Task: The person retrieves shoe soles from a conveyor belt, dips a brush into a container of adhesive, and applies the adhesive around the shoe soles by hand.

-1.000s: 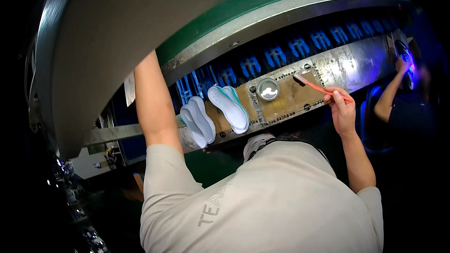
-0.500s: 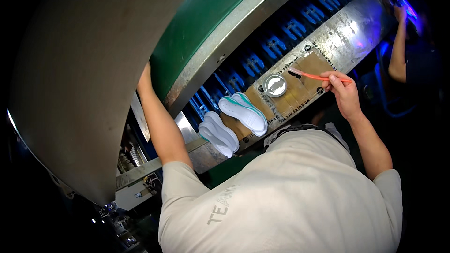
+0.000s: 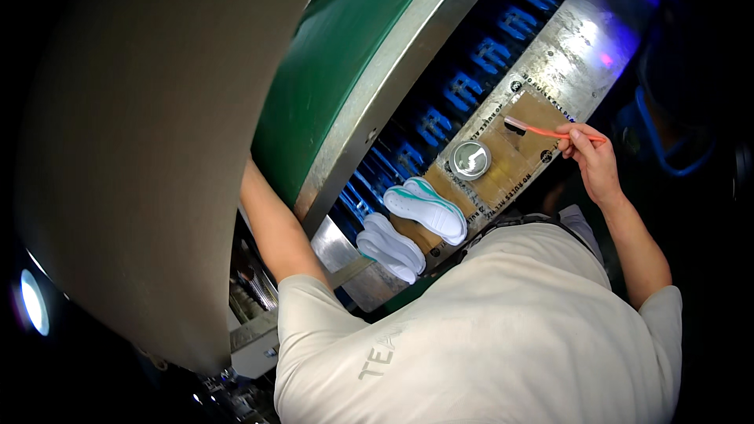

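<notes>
My right hand [image 3: 594,159] is closed around the handle of a thin orange brush [image 3: 542,131]. The brush's pale head points left, over a dark patch on the brown cardboard [image 3: 491,180]. My left forearm [image 3: 275,224] reaches up and left; the hand itself is hidden behind a large grey-brown curved surface. A round tin [image 3: 470,160] with whitish stuff inside sits on the cardboard, left of the brush. Farther left lie white shoe soles with teal edging: one pair [image 3: 428,210] on the cardboard and another pair [image 3: 390,247] beside it at the ledge's left end.
The grey-brown curved surface [image 3: 149,149] fills the left side. A green panel [image 3: 349,55] with a metal rim [image 3: 393,71] stands beyond the ledge. Between them runs a dark channel with blue-lit racks [image 3: 463,90]. The metal ledge [image 3: 577,39] continues to the upper right, near a blue tubular frame [image 3: 660,141].
The view has shifted, so the ledge and soles sit farther right and lower. My left hand has gone out of sight behind the curved surface. The co-worker's arm has left view.
</notes>
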`<state>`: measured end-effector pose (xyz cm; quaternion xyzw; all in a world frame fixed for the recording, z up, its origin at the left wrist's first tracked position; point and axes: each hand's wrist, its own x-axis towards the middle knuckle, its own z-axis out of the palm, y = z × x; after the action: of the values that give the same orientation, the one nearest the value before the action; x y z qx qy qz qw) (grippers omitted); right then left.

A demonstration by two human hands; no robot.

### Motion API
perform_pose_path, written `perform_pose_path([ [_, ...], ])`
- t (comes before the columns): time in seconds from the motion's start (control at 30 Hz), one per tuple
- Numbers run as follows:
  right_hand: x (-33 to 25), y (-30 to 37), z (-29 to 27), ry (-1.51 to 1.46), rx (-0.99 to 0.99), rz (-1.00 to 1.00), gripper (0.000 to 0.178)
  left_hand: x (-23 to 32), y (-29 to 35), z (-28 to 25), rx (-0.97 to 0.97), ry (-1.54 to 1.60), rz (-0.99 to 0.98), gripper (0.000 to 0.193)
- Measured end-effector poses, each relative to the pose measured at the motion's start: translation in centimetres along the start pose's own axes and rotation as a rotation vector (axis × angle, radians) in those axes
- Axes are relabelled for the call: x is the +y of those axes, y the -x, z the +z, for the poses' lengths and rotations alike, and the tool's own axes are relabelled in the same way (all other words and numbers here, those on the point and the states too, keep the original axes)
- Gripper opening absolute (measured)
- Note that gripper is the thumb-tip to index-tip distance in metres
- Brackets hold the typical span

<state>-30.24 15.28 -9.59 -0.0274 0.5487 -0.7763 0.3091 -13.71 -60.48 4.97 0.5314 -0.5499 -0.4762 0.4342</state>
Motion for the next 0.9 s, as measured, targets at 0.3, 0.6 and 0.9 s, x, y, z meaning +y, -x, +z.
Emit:
perform_pose_path([
  [0.3,0.8,1.2,-1.4,0.046,0.127,-0.015,0.028,3.0,-6.1,9.3,-0.451,-0.124,-0.273,0.067],
  [0.6,4.0,1.6,-1.1,-0.012,0.171,0.042,0.027,7.4,16.8,27.6,-0.621,-1.020,1.314,0.089],
  [0.9,4.6,-0.4,-0.4,-0.018,0.088,0.092,0.027,6.3,23.4,26.7,-0.366,-1.561,1.338,0.038],
])
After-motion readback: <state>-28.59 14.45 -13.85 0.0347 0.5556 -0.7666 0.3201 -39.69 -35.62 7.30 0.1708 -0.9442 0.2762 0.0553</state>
